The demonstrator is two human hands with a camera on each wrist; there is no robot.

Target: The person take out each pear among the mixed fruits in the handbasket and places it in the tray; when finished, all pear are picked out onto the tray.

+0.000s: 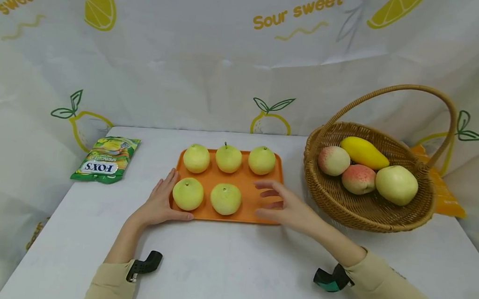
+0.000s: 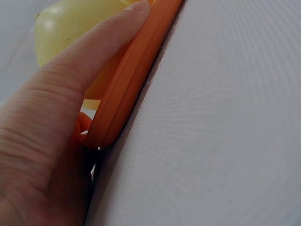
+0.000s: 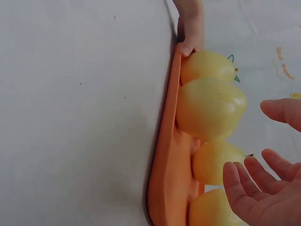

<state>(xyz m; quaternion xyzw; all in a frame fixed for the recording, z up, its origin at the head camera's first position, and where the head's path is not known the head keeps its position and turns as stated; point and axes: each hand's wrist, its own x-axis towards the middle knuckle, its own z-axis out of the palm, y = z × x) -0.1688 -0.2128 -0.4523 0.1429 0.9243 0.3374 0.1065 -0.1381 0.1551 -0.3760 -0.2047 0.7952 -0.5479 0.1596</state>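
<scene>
An orange tray (image 1: 256, 207) lies on the white table, bearing several round yellow-green pears, three in the back row and two in front. My left hand (image 1: 160, 204) rests against the tray's front left corner, fingers extended along the left side and thumb laid over the front rim, beside the front left pear (image 1: 188, 194). Above the tray's right end hovers my right hand (image 1: 287, 207), fingers spread and slightly bent, with nothing between them. The nearest fruits to it are the back right pear (image 1: 261, 160) and the front middle pear (image 1: 225, 199).
To the right stands a wicker basket (image 1: 344, 214) with a tall handle, holding two peaches, a yellow mango (image 1: 364, 152) and a pear (image 1: 396, 185). An orange packet (image 1: 446, 198) lies partly behind it. A green snack bag (image 1: 108, 159) lies at the back left.
</scene>
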